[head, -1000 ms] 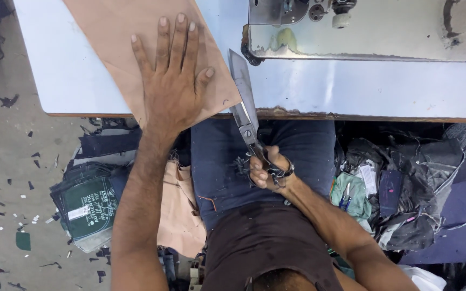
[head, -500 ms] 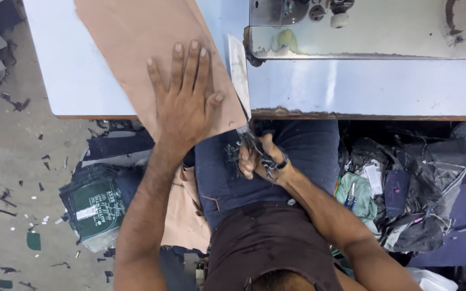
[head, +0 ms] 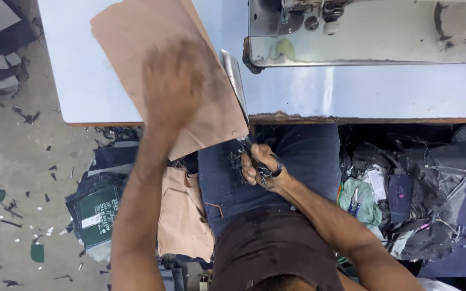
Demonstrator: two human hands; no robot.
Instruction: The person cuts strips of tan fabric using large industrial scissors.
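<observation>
Head view: left hand (head: 176, 81), blurred, spread flat on tan fabric sheet (head: 157, 59) lying across pale table (head: 82, 81). Right hand (head: 260, 167) closed through handles of scissors (head: 238, 91); blades pointing away along sheet's right edge, just beside left hand. Sewing machine (head: 368, 32) further right.

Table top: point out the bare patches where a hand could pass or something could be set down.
On the table, one bare strip lies left of the tan sheet. A wider bare band runs between the sewing machine base and the table's near edge. It is crowded in the middle, where the left hand presses the sheet and the right hand works scissors along its edge.
</observation>
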